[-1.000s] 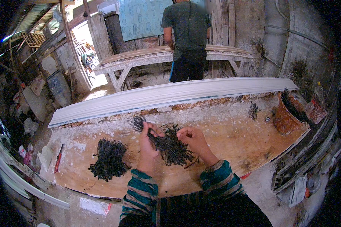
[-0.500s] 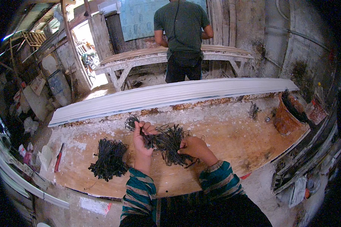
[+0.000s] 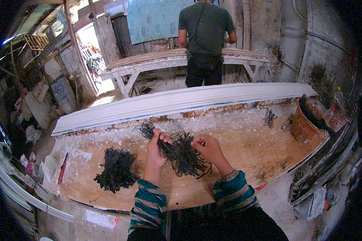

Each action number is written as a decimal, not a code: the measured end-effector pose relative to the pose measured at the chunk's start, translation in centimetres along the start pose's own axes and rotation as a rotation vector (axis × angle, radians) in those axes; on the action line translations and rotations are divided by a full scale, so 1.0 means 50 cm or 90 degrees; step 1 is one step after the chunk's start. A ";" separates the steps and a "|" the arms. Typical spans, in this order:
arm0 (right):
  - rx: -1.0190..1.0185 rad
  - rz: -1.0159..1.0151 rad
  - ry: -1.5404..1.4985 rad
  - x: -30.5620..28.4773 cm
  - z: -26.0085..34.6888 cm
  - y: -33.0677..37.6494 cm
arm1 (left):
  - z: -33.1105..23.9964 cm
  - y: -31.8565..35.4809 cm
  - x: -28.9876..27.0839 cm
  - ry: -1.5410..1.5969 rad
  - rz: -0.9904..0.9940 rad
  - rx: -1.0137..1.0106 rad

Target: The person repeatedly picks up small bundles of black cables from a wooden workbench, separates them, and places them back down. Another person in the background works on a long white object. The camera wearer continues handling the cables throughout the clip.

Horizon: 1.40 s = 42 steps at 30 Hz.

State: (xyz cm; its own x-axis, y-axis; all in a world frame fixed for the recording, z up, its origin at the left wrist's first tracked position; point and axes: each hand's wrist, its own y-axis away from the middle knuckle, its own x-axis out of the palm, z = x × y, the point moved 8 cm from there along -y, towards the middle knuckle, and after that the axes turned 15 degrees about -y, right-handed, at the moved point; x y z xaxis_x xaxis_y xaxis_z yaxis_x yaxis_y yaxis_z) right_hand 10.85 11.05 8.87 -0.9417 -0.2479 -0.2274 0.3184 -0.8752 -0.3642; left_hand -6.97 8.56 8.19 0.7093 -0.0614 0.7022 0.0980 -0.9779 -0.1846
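Observation:
My left hand (image 3: 157, 146) is closed around a bundle of thin black wire ties (image 3: 147, 129), whose looped ends stick out above the fist. Beside it, a loose tangled heap of the same black ties (image 3: 185, 154) lies on the wooden tabletop (image 3: 237, 164). My right hand (image 3: 208, 148) is at the right edge of this heap, thumb and forefinger pinched at the strands; how many they hold is too small to make out. To the left, a neater stacked pile of black ties (image 3: 116, 168) lies apart from both hands.
A long white moulding (image 3: 181, 102) lies along the table's far side. An orange bucket (image 3: 303, 124) holding black ties stands at the right end, near a small tuft of ties (image 3: 269, 117). A red-handled tool (image 3: 62, 168) lies left. Behind, a person (image 3: 205, 36) stands at another bench (image 3: 157, 60).
My left hand has shifted slightly right and turned, its bundle now tilted. My right hand has risen a little over the heap. The person behind has moved to the right.

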 end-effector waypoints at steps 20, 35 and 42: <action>-0.028 0.156 -0.238 0.062 0.055 0.021 | 0.083 0.031 0.033 -0.305 -0.072 -0.067; 0.022 -0.055 0.162 -0.033 0.025 0.002 | 0.009 -0.007 -0.043 0.010 -0.103 0.013; 0.132 0.126 0.294 0.001 -0.021 0.014 | -0.006 -0.010 -0.047 0.027 -0.051 0.041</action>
State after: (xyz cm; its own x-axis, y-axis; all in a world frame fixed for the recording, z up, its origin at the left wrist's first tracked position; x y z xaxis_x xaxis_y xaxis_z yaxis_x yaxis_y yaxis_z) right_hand 11.15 10.86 7.66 -0.7057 -0.2492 -0.6632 0.4128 -0.9054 -0.0992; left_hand -8.92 9.15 6.85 0.6669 0.0072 0.7451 0.1992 -0.9653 -0.1689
